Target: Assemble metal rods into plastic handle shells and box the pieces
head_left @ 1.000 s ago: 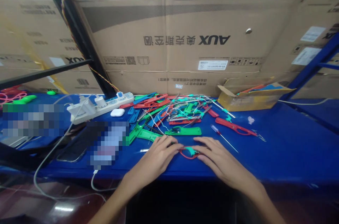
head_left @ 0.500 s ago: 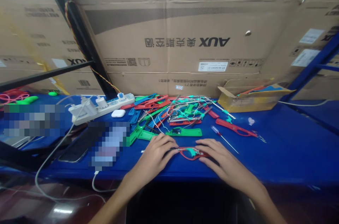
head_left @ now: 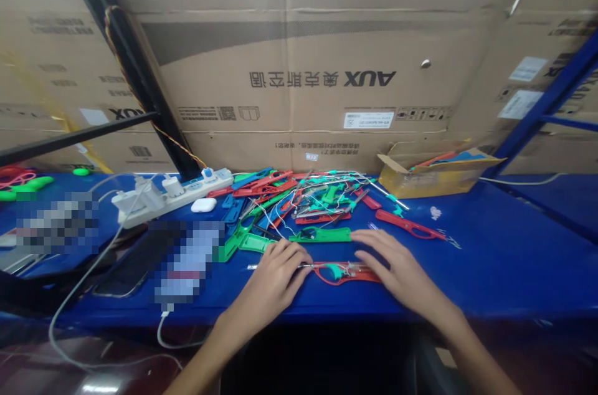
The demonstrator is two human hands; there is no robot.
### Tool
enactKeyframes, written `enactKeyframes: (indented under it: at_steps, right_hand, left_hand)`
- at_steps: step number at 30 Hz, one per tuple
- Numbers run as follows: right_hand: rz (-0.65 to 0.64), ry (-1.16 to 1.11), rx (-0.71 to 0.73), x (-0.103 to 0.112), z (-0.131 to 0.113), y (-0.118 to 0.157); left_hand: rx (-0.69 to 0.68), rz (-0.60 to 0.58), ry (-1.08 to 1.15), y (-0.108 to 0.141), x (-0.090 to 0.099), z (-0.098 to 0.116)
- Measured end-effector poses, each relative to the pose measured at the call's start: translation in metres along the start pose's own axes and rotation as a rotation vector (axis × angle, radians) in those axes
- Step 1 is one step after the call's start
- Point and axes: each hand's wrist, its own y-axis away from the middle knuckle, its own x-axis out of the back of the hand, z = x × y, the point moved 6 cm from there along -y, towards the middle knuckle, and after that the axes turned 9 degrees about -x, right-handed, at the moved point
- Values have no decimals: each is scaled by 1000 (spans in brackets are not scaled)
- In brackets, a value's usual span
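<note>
While left hand (head_left: 271,283) touches a red tool (head_left: 329,280), right hand (head_left: 402,264) does too.

loads of colour on this one: the tabletop (head_left: 504,258) is a deep glossy blue, the red plastic frame (head_left: 343,276) has a teal bit in its middle, and the plastic handle (head_left: 320,235) is bright green. the other handle (head_left: 408,224) is red too. the cardboard box (head_left: 289,71) behind is tan with a dark grey band and black print.
</note>
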Motion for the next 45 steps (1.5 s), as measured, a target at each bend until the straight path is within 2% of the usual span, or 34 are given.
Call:
enactKeyframes:
  at_steps: [2, 5, 9, 12, 15, 26, 32, 36, 39, 41, 43, 45]
  right_hand:
    - [-11, 125, 50, 6, 3, -19]
    - [-114, 356, 133, 4, 12, -54]
    - [-140, 423, 171, -7, 24, -93]
    - [-139, 445, 189, -19, 30, -107]
    - [-142, 450, 206, -24, 35, -112]
    - [-164, 359, 274, -14, 34, -104]
    - [-75, 303, 177, -7, 42, -109]
    - [-46, 297, 117, 2, 54, -109]
    - [-39, 305, 95, 7, 60, -108]
    - [-18, 308, 84, 10, 62, -108]
    - [22, 304, 76, 14, 60, -109]
    - [80, 292, 76, 21, 53, -107]
  left_hand:
    - [6, -2, 4, 1, 0, 0]
    - [21, -4, 26, 1, 0, -1]
    - [49, -3, 57, 1, 1, -1]
    - [61, -3, 66, 1, 2, -1]
    - [64, -3, 66, 1, 2, -1]
    - [80, 6, 101, 0, 4, -2]
    - [79, 15, 111, 2, 4, -1]
    - [75, 105, 59, 2, 7, -9]
    - [105, 197, -91, -6, 17, -25]
    - [161, 122, -260, -18, 19, -37]
    - [244, -24, -460, -31, 20, -49]
    - [291, -86, -548, -44, 22, -56]
